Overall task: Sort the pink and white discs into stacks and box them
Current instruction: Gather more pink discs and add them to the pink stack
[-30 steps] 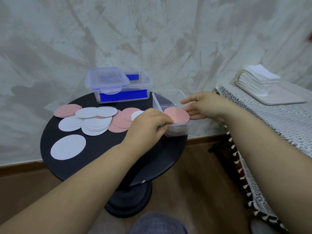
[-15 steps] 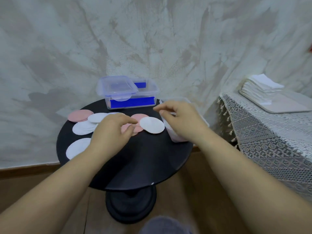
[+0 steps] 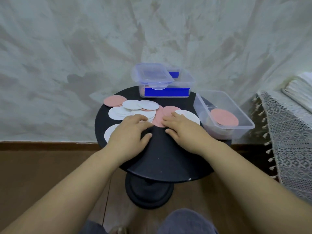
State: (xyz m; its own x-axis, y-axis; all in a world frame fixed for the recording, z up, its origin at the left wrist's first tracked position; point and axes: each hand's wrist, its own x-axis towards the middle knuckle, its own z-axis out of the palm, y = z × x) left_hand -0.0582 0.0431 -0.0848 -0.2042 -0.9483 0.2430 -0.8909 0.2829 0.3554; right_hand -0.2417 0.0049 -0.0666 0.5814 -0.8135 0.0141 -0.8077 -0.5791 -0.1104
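Pink discs (image 3: 158, 118) lie half buried in the middle of your spread on the round black counter (image 3: 162, 157), with white discs (image 3: 131, 112) overlapping them to the left and one more white disc (image 3: 190, 116) lying against them on the right. At the far left edge of the spread sits a small pink stack (image 3: 114, 101), and a lone white disc (image 3: 109, 134) lies nearer you, partly under your left wrist. Your left hand (image 3: 130, 134) rests palm down with its fingers spread flat over the white pile, gripping nothing. Your right hand (image 3: 180, 127) lies the same way, loose and flat, its fingertips touching the pink discs and the white one beside them. To the right, at the counter's edge, an open clear box (image 3: 236, 105) holds a pink stack (image 3: 224, 117) of its own. At the back stands a second clear box with blue labels (image 3: 167, 92), its lid (image 3: 152, 73) lying loosely across its top. A lace-covered table (image 3: 290, 135) stands further right.
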